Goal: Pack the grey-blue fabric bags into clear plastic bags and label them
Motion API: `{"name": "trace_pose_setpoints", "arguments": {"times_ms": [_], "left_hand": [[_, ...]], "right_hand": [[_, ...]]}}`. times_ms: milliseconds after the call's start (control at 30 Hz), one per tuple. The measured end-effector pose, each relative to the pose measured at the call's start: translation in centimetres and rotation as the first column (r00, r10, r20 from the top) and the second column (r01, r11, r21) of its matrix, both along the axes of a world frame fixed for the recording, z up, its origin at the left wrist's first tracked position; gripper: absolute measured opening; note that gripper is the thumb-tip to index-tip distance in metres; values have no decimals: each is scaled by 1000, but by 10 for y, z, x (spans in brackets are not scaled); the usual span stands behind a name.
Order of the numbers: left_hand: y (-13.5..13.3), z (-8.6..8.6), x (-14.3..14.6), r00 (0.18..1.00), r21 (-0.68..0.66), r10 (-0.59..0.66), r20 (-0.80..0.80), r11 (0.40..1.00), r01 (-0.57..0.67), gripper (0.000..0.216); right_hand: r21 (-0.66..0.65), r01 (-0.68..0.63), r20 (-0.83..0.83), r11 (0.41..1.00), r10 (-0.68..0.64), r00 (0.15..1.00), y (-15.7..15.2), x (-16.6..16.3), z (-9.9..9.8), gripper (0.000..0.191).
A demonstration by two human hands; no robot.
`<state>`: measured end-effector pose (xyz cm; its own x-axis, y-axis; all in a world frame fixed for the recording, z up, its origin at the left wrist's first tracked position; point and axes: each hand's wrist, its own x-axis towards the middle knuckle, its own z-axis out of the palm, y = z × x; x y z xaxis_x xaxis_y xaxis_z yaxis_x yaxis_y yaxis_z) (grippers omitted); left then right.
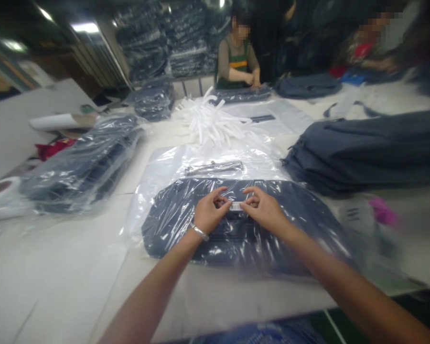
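Observation:
A small white label [235, 206] lies between my two hands, over a dark blue bag [179, 217] packed in clear plastic. My left hand [209, 210], with a silver bracelet at the wrist, has its thumb tip at the label's left end. At the right end is the thumb of my right hand [267, 212]. Both index fingers are curled and raised apart from the thumbs; what the other fingertips do under the label is hidden. Just beyond the bag, loose clear plastic [165, 165] is spread on the table.
White strips [211, 119] are heaped further back. Plastic-wrapped dark goods [89, 162] lie at left beside a white roll [2, 196]. An unwrapped dark bag [372, 148] lies at right. Across the white table [57, 267], a co-worker [238, 57] handles another packed item; another person is at far right.

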<state>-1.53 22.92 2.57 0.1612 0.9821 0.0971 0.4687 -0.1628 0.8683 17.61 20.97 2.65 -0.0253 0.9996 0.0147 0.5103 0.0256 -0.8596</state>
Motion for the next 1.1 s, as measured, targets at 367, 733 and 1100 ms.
{"name": "trace_pose_setpoints", "arguments": {"times_ms": [367,733,1100], "left_hand": [[17,-8,5,918,19,-30,-396,999,40,54],[15,-11,8,898,8,-36,-438,999,44,57],[13,-22,13,827,41,-62,-559,994,103,56]], "right_hand": [[-38,-46,331,998,56,942,20,0,-14,29],[-64,-49,411,997,71,909,19,-3,-17,28],[-67,-84,511,994,106,853,17,-8,-23,32]]}}
